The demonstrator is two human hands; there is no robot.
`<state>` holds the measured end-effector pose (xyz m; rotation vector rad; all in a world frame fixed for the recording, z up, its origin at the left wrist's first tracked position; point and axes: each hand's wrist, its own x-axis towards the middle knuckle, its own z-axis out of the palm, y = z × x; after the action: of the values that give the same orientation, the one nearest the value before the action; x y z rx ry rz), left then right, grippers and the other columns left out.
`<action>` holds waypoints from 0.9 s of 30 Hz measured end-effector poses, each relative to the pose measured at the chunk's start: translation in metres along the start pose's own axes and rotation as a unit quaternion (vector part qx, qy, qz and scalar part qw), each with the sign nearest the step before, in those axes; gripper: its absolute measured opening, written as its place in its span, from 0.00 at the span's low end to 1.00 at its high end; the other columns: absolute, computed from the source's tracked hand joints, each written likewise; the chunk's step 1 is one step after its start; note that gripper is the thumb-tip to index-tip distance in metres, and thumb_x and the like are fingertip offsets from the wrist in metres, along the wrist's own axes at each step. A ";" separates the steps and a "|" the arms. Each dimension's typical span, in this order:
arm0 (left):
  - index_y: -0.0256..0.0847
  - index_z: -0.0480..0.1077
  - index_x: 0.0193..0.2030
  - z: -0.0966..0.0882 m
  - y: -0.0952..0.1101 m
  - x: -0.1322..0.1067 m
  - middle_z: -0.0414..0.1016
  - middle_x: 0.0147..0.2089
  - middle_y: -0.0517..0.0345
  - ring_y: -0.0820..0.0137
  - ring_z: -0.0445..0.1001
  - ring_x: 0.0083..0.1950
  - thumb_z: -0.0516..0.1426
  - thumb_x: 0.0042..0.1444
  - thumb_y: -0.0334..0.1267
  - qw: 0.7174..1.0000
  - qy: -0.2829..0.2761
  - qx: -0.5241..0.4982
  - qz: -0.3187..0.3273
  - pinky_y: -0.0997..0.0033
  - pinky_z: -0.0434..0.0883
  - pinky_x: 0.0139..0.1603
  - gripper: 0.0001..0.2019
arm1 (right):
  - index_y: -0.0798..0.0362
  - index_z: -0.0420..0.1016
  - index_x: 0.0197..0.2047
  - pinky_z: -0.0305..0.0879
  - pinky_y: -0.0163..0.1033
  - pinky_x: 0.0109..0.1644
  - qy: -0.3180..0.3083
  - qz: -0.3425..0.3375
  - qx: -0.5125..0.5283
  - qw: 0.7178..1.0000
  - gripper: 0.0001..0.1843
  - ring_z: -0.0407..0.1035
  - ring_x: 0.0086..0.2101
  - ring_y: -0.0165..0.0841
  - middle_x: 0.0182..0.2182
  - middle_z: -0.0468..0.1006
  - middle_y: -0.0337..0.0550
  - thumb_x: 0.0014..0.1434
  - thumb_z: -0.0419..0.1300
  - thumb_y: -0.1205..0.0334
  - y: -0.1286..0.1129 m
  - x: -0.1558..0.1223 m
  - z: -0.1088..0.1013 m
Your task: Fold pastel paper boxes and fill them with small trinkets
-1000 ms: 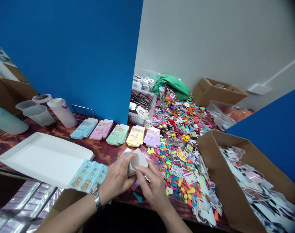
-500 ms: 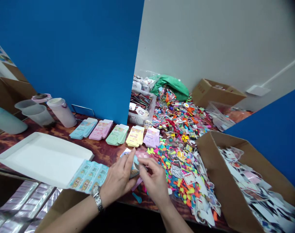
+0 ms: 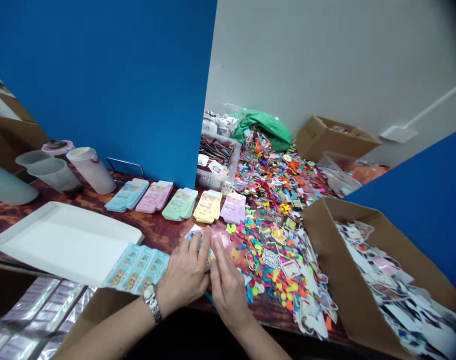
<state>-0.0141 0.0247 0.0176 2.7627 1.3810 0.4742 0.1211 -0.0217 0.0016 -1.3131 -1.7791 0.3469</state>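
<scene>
My left hand point(image 3: 186, 267), with a metal watch at the wrist, curls its fingers around a small printed box point(image 3: 211, 256). Only a pale blue and white part of that box shows between the hands. Against its near right side presses my right hand point(image 3: 228, 290), closed with fingers straight and together. A white and purple printed card point(image 3: 193, 231) lies just beyond the left fingertips. Beside the left wrist are light blue printed boxes point(image 3: 135, 272) in a row, at the corner of a white tray point(image 3: 62, 240).
Several stacks of flat pastel cartons point(image 3: 180, 204) line the blue partition point(image 3: 100, 90). Colourful small trinkets point(image 3: 276, 240) cover the table on the right. A cardboard box point(image 3: 321, 235) of cutout stickers stands at far right. Cups and a bottle point(image 3: 92, 170) stand at back left.
The right hand's fingers have gone from a pinch at the box's edge to lying straight together against it. The left hand keeps its hold. The view has shifted slightly.
</scene>
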 end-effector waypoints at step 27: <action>0.41 0.45 0.70 0.004 -0.043 -0.006 0.61 0.65 0.41 0.51 0.63 0.66 0.62 0.55 0.46 0.917 0.109 -0.365 -0.119 0.45 0.63 0.65 0.41 | 0.53 0.69 0.52 0.71 0.49 0.44 -0.271 0.199 -0.276 0.900 0.30 0.68 0.49 0.49 0.49 0.71 0.54 0.48 0.71 0.53 0.033 0.005 0.018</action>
<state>-0.0496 0.0466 0.0062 1.9594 1.2111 1.0514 0.1284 0.0006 -0.0284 -2.1647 -2.1512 0.4874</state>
